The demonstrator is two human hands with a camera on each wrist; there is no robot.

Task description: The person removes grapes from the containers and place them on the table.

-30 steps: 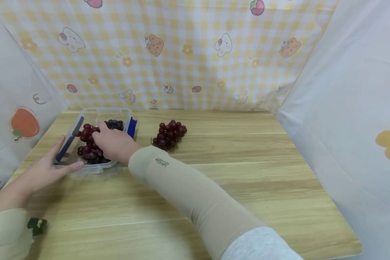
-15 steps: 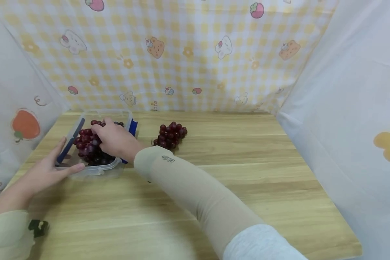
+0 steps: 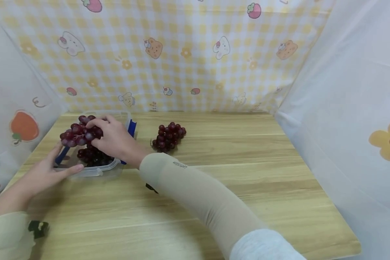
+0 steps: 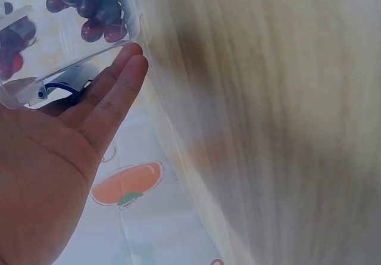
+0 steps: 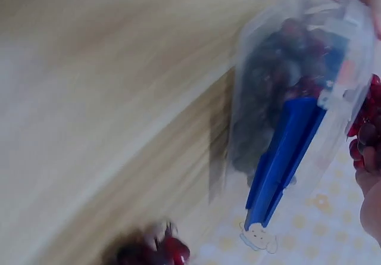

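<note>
My right hand (image 3: 115, 141) pinches a bunch of red grapes (image 3: 74, 135) above a clear plastic food container (image 3: 108, 167) with blue side latches. Darker grapes (image 3: 92, 157) lie inside it, partly hidden under the held bunch. At the container's near left corner is my left hand (image 3: 47, 177), thumb at the front rim and fingers stretched along the left side. The left wrist view shows those straight fingers (image 4: 122, 92) against the clear wall. In the right wrist view, a blue latch (image 5: 283, 158) hangs down from the container's side, and the held grapes (image 5: 368, 125) show at the right edge.
Another bunch of red grapes (image 3: 169, 136) lies on the wooden table (image 3: 247, 173) to the right of the container. A yellow checked cloth (image 3: 182, 72) hangs behind the table, with white cloth (image 3: 344, 108) at the sides.
My right hand has lifted the bunch of red grapes up out of the container and toward the left, uncovering the darker grapes beneath. The left hand has stayed at the corner.
</note>
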